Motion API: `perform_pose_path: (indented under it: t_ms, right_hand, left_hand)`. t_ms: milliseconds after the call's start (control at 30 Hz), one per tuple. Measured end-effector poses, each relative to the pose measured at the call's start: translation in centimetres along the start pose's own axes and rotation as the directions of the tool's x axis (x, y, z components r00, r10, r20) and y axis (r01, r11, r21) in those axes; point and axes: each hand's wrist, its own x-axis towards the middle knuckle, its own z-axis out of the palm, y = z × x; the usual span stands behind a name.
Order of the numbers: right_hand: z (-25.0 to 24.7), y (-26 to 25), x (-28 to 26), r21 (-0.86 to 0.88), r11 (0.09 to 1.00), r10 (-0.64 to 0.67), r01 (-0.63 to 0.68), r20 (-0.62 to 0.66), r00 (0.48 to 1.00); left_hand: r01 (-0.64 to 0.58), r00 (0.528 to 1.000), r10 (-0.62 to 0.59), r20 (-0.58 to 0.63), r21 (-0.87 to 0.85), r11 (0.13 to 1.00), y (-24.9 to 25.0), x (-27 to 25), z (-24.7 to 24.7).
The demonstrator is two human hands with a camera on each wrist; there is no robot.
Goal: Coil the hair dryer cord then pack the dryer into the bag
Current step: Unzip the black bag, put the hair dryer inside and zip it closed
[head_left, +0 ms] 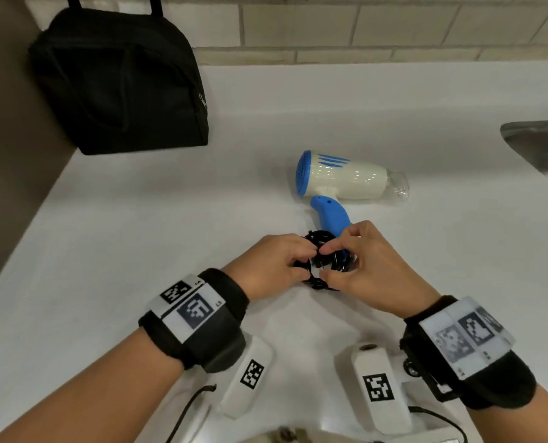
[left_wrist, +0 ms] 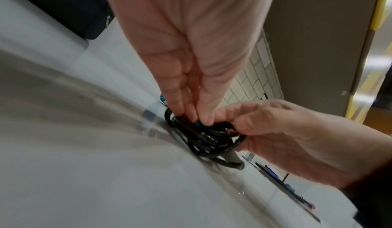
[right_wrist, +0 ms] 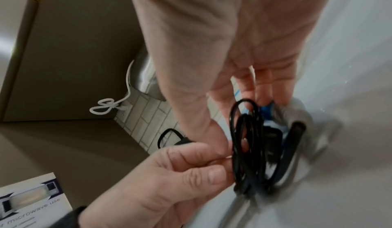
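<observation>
A small white and blue hair dryer (head_left: 346, 180) lies on its side on the white counter (head_left: 170, 219), blue handle toward me. Its black cord (head_left: 322, 238) is gathered into a tight bundle of loops at the handle's end. My left hand (head_left: 279, 266) pinches the near left side of the bundle (left_wrist: 203, 139). My right hand (head_left: 362, 263) grips the right side, fingers curled over the loops (right_wrist: 248, 148). A black bag (head_left: 122, 84) stands at the back left against the wall, its zip side facing the dryer.
A steel sink (head_left: 544, 148) opens at the right edge of the counter. Two white marker blocks (head_left: 380, 388) and thin cables lie near the front edge below my wrists. Tiled wall (head_left: 362, 27) runs along the back.
</observation>
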Motion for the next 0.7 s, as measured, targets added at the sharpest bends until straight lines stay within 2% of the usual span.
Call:
perform_pose_path:
  t_ms: [100, 200, 267, 333, 467, 600, 700]
  right_hand:
    - [-0.7, 0.0, -0.9, 0.157, 0.987, 0.026, -0.025, -0.003, 1.0]
    - [-2.0, 0.3, -1.4, 0.252, 0.968, 0.029, -0.01, -0.073, 0.997]
    - [-3.4, 0.0, -1.2, 0.243, 0.97, 0.002, 0.028, -0.122, 0.993]
    - [-5.2, -1.1, -0.4, 0.217, 0.974, -0.039, 0.072, -0.155, 0.987]
    - [-7.7, -6.4, 3.2, 0.081, 0.968, -0.226, 0.236, -0.118, 0.967]
    - [-6.7, -12.6, 9.3, -0.158, 0.915, -0.368, 0.371, 0.05, 0.928]
    - [-4.3, -16.2, 15.2, -0.28, 0.849, -0.454, 0.448, 0.045, 0.89]
  left_hand:
    - [0.074, 0.993, -0.094, -0.077, -0.23, 0.97, -0.4, -0.1, -0.4]
    - [0.062, 0.975, -0.146, -0.169, -0.423, 0.904, -0.9, -1.0, -1.8]
    - [0.054, 0.949, -0.191, -0.252, -0.467, 0.883, -1.3, -2.1, -3.9]
    - [0.036, 0.899, -0.236, -0.368, -0.475, 0.879, -1.8, -3.5, -6.4]
    - [0.002, 0.784, -0.322, -0.531, -0.516, 0.857, -2.4, -6.6, -10.0]
    - [-0.007, 0.728, -0.385, -0.568, -0.568, 0.823, -2.6, -9.3, -10.4]
    - [-0.02, 0.699, -0.437, -0.566, -0.627, 0.779, -2.9, -10.7, -10.1]
